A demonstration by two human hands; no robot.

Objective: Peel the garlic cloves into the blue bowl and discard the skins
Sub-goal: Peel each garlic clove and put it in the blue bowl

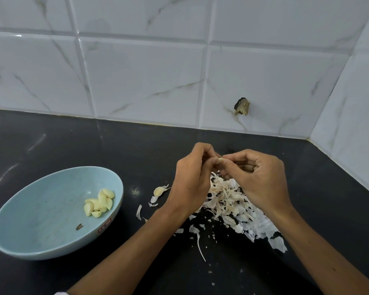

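Both hands are working one clove (221, 160) above the skins (228, 201) on the worktop (307, 188). The left hand (192, 177) is pinching it in a narrow grip; the right hand (258, 177) is nipping at its tip. It is probably light, firm and slick once bared, its skin papery, so holding the sides suits. Peeled cloves (99, 202) are lying in the bowl (41, 209); another unpeeled one (159, 190) is waiting nearby.

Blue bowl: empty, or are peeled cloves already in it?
Not empty. The blue bowl holds a small cluster of peeled cloves against its right inner wall; most of the inside is bare.
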